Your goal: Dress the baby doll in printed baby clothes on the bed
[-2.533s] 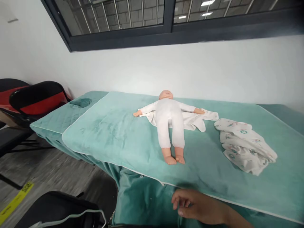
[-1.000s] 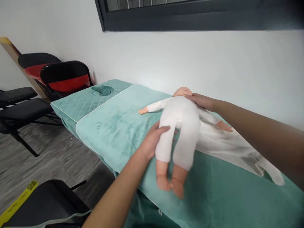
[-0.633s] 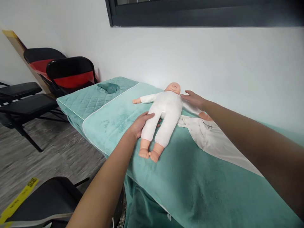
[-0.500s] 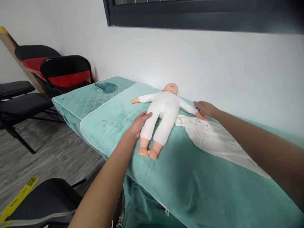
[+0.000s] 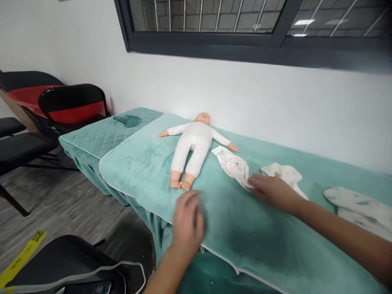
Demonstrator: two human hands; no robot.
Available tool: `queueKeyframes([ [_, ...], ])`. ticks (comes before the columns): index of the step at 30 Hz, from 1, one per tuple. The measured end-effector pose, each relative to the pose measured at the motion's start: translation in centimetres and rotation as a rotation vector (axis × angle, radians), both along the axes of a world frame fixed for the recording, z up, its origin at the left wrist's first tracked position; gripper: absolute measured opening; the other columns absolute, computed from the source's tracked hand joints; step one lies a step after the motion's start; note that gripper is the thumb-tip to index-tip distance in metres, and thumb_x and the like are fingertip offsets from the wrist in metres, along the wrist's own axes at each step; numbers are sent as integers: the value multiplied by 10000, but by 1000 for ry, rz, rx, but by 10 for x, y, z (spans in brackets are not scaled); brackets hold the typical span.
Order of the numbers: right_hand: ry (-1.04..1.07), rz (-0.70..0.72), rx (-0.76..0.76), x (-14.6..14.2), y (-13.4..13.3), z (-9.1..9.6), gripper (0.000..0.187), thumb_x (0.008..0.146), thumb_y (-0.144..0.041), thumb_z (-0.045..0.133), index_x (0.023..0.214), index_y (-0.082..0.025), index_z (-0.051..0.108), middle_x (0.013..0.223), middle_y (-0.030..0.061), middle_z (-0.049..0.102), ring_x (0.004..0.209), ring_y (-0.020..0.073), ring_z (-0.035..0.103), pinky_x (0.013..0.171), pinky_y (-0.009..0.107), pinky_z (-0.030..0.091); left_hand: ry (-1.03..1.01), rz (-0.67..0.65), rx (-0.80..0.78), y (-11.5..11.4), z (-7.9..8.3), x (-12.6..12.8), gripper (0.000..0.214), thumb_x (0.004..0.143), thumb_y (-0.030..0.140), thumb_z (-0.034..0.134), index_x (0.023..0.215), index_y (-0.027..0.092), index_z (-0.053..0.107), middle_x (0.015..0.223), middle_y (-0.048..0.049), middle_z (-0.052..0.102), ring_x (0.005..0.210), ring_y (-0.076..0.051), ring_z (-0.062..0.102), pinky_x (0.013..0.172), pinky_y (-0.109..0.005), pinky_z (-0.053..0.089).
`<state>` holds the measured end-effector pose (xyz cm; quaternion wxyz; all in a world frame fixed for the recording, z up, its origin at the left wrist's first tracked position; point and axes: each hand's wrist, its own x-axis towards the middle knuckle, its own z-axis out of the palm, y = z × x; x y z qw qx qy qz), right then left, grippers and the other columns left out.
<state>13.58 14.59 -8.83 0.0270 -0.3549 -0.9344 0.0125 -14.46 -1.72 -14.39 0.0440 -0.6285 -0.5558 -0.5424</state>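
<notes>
A baby doll [image 5: 196, 141] in white lies on its back on the green-covered bed, arms spread and legs towards me. Below its feet my left hand [image 5: 187, 222] hovers over the edge of the bed, fingers loosely bent and apart, holding nothing. To the doll's right, my right hand [image 5: 274, 192] pinches a bunched white cloth garment [image 5: 234, 163] at its near end. Another bunched white part [image 5: 284, 174] shows behind that hand; whether it belongs to the same garment I cannot tell.
A folded white cloth with a print [image 5: 361, 202] lies at the bed's right. The green cover [image 5: 134, 163] has a face hole [image 5: 127, 120] at the far left. Chairs [image 5: 73, 102] stand left, and a black seat with a cable [image 5: 61, 261] at lower left. A window [image 5: 199, 38] is above.
My left hand has let go of the doll's leg and come back towards me. My right hand has left the doll's hand and gathered the white garment, which lay spread out before.
</notes>
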Motion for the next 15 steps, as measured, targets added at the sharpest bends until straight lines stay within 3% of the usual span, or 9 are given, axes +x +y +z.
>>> queueKeyframes([
  [4, -7, 417, 136, -28, -81, 10, 239, 966, -157, 419, 1033, -213, 642, 900, 87, 676, 748, 212, 594, 667, 356, 411, 348, -258, -238, 11, 22, 49, 661, 800, 34, 517, 1419, 261, 471, 1521, -125, 442, 1451, -310, 347, 1193, -590, 258],
  [7, -14, 457, 185, -19, -119, 20, 321, 942, -82, 412, 1108, -238, 638, 877, 75, 684, 757, 206, 609, 662, 349, 435, 382, -443, -348, 28, 34, 63, 533, 736, 61, 598, 1230, 259, 616, 1519, -108, 462, 1455, -330, 342, 1184, -586, 267],
  [9, -57, 294, 169, 2, -129, 25, 302, 957, -138, 428, 1155, -251, 626, 924, 83, 689, 776, 222, 630, 628, 342, 439, 232, -439, -370, 33, 38, 68, 323, 768, 100, 609, 1055, 241, 656, 1363, -103, 610, 1334, -308, 500, 1137, -543, 352],
  [12, -92, -169, 96, 42, -125, 30, 263, 959, -253, 454, 1149, -236, 635, 997, 106, 686, 739, 242, 652, 550, 322, 428, -185, -325, -338, 31, 49, 77, 84, 835, 173, 602, 901, 224, 605, 1200, -91, 693, 1124, -261, 640, 996, -449, 482],
  [14, -47, -385, 23, 62, -117, 29, 286, 944, -284, 464, 1154, -227, 650, 1028, 118, 695, 758, 267, 667, 571, 344, 462, -415, -317, -287, 25, 62, 87, 89, 826, 199, 633, 853, 222, 552, 1220, -86, 677, 1091, -245, 653, 950, -413, 502],
  [15, 17, -416, -43, 67, -115, 29, 304, 944, -306, 469, 1173, -230, 655, 1062, 121, 702, 821, 290, 678, 631, 379, 498, -506, -334, -263, 22, 69, 94, 118, 822, 199, 640, 850, 222, 528, 1237, -83, 664, 1086, -236, 655, 944, -400, 503],
])
